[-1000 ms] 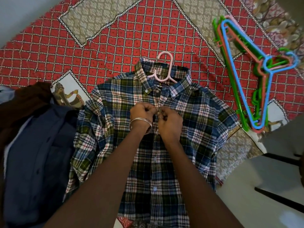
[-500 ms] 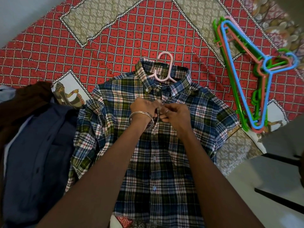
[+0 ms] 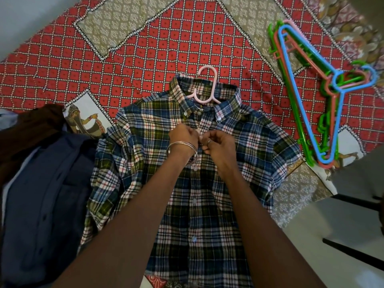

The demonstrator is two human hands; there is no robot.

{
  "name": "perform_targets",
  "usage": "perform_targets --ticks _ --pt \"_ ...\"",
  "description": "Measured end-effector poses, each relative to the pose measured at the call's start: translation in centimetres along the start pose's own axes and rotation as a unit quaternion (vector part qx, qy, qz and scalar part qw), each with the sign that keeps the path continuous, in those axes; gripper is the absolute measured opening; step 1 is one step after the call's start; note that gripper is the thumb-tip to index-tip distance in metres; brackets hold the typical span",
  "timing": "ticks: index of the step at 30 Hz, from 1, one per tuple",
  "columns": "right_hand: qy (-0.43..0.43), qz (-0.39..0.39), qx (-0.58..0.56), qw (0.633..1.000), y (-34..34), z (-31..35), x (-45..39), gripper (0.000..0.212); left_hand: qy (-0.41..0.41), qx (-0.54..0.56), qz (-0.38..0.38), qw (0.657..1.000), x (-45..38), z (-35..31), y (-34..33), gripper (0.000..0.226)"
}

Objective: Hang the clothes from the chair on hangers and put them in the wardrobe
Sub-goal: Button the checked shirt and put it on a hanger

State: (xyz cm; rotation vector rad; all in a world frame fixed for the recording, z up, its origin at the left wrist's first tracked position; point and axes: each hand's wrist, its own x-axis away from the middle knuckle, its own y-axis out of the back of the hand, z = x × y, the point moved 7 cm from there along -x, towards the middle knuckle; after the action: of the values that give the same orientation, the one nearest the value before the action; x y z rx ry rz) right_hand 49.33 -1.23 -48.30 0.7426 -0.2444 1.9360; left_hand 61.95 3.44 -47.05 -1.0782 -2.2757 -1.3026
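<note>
Plaid shirt [image 3: 195, 183] on pink hanger [image 3: 206, 86], flat mid-bed, left hand [image 3: 182, 137] and right hand [image 3: 218, 142] fingers pinching its placket below collar, spare hangers [image 3: 311, 90] at bed's right edge.

Hands [image 3: 199, 140] on plaid shirt [image 3: 249, 142] (hangered)

A home bedroom: a patterned bedspread [image 3: 187, 38] strewn with clothes and plastic hangers [image 3: 307, 96].
</note>
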Motion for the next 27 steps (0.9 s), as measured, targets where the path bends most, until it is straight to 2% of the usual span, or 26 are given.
perform_targets --ticks 6,9,12,14,16,18,20,21,22,24,27 --pt "-0.006 0.004 0.012 1.000 -0.3 -0.2 -0.5 0.018 -0.051 -0.096 -0.020 0.994 0.7 -0.7 0.2 0.020" --pt "0.002 0.004 0.032 0.999 -0.3 -0.2 -0.4 0.021 -0.063 -0.189 -0.029 0.980 1.2 -1.1 0.0 0.023" --pt "-0.021 0.049 0.019 0.998 -0.6 -0.2 -0.2 0.025 -0.094 -0.255 -0.033 0.962 1.3 -1.1 -0.5 0.026" --pt "-0.039 0.088 0.058 0.994 -0.3 0.3 -0.1 0.024 -0.114 -0.268 -0.036 0.956 1.2 -0.7 -0.4 0.028" --pt "-0.004 0.058 0.146 0.988 0.9 1.4 -0.3 0.015 -0.137 -0.228 -0.066 0.962 1.0 -0.5 0.8 0.029" --pt "0.092 -0.036 0.174 0.980 2.4 3.7 -0.1 0.002 -0.199 -0.206 -0.138 0.948 1.1 -1.8 2.4 0.027" --pt "0.207 -0.124 0.230 0.943 3.3 6.4 0.2 0.013 -0.262 -0.205 -0.204 0.921 0.9 -4.3 3.7 0.029" --pt "0.246 -0.148 0.292 0.912 3.2 7.4 0.1 0.022 -0.281 -0.228 -0.208 0.909 0.5 -5.4 3.9 0.032" --pt "0.272 -0.153 0.356 0.881 2.6 8.1 -0.3 0.032 -0.287 -0.272 -0.179 0.901 -0.1 -6.4 3.7 0.033" --pt "0.277 -0.113 0.465 0.834 1.2 8.4 -1.4 0.044 -0.289 -0.367 -0.092 0.879 -1.4 -7.6 2.6 0.029" --pt "0.265 -0.079 0.544 0.792 0.3 7.9 -2.6 0.036 -0.296 -0.477 -0.029 0.827 -2.4 -8.2 1.5 0.018"
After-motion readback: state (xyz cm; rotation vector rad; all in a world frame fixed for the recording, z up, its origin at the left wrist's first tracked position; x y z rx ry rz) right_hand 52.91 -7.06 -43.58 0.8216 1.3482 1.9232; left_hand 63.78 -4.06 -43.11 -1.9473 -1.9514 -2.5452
